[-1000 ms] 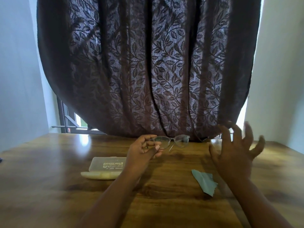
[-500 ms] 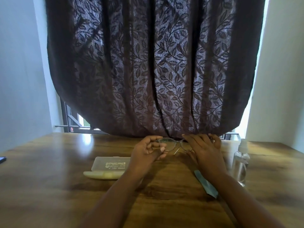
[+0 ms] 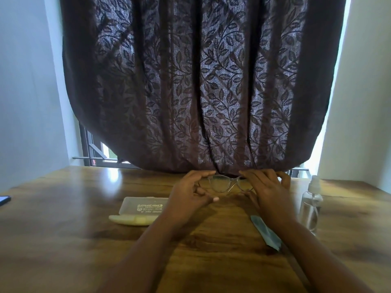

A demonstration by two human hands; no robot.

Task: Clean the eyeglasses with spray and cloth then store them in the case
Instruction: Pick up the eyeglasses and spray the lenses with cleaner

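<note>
Clear-framed eyeglasses [image 3: 220,183] are held above the far middle of the wooden table [image 3: 63,229]. My left hand [image 3: 188,193] pinches their left end and my right hand [image 3: 266,187] grips the right end, covering part of that lens. A clear glasses case [image 3: 141,206] lies open to the left of my left wrist, its pale lid [image 3: 131,219] in front of it. A folded teal cloth [image 3: 266,233] lies flat by my right forearm. A clear spray bottle [image 3: 311,206] with a white nozzle stands upright at the right.
A dark leaf-patterned curtain [image 3: 201,92] hangs just behind the table's far edge, close to the glasses. A dark phone [image 3: 4,199] lies at the left edge of the table. White walls close in on both sides.
My right hand, raised and spread a second ago, has come down and taken hold of the right end of the glasses. The view has shifted, bringing the spray bottle into sight.
</note>
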